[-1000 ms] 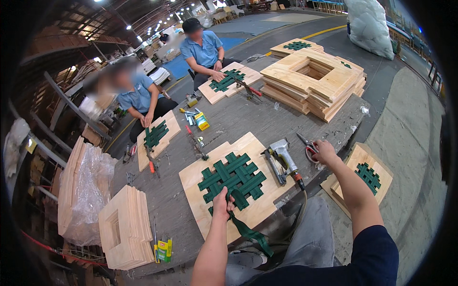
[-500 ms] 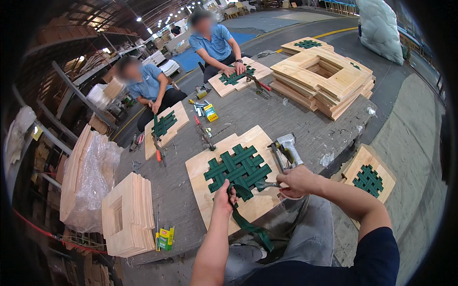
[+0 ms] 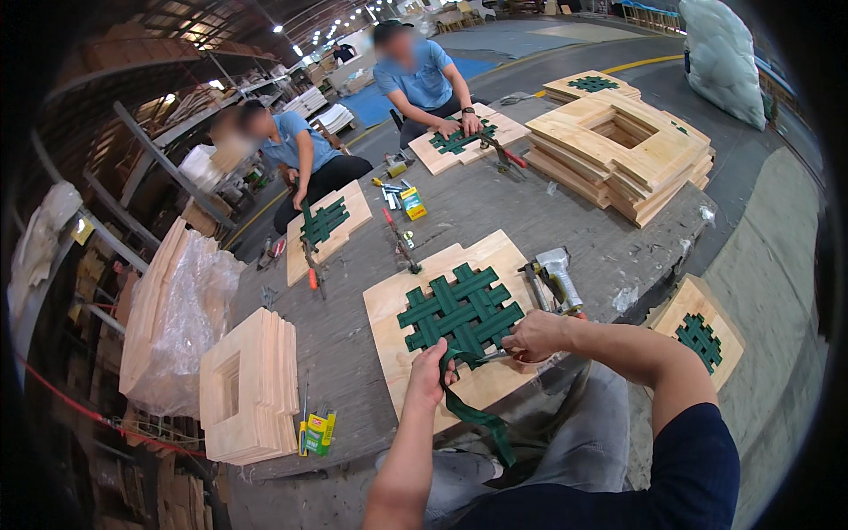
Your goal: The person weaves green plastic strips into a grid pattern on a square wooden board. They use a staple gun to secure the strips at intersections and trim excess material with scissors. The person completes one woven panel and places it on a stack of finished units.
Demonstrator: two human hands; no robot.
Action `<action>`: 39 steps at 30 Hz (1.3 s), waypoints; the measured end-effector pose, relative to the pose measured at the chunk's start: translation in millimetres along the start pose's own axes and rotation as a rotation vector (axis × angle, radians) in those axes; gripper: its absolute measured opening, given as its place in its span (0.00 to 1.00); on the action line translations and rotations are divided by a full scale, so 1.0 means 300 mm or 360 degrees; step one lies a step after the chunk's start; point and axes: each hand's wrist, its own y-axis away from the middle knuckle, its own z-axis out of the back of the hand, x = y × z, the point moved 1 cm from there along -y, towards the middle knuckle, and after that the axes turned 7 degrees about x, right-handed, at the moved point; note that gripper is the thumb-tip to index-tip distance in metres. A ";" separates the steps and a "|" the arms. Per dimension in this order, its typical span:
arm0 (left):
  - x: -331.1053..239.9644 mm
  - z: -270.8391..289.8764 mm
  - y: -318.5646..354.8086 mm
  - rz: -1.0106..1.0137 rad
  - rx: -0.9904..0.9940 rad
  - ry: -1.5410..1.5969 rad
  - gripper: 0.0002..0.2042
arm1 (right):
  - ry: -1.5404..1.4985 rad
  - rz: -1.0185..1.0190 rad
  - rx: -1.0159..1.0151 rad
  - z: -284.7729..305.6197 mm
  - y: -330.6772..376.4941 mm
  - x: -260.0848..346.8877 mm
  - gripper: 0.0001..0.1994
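Note:
On the table before me lies a plywood panel [image 3: 386, 314] with green straps [image 3: 461, 309] woven across its middle. My left hand [image 3: 430, 378] pinches a loose green strap [image 3: 484, 422] at the panel's near edge, and its tail hangs toward my lap. My right hand [image 3: 536, 338] grips a pair of scissors [image 3: 495, 355], whose blades point left at the strap by my left hand. The fingers partly hide the scissors' handles. A silver staple gun [image 3: 556, 278] rests at the panel's right edge, just beyond my right hand.
Plywood frames are stacked at the far right [image 3: 609, 146] and near left [image 3: 247, 389]. Red-handled clamps [image 3: 402, 240] and yellow-green boxes [image 3: 412, 203] sit on the table. Two co-workers [image 3: 424, 75] handle similar panels opposite. Another woven panel [image 3: 698, 340] stands low at right.
The view has shifted, moving the scene rightward. My right hand has brought the scissors closer to my left hand and the strap. The far co-worker's hands have moved on their panel.

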 end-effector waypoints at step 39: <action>0.146 0.140 0.374 -0.0374 -0.0108 0.0233 0.17 | -0.0545 -0.1827 -0.1173 -0.090 0.332 -0.467 0.23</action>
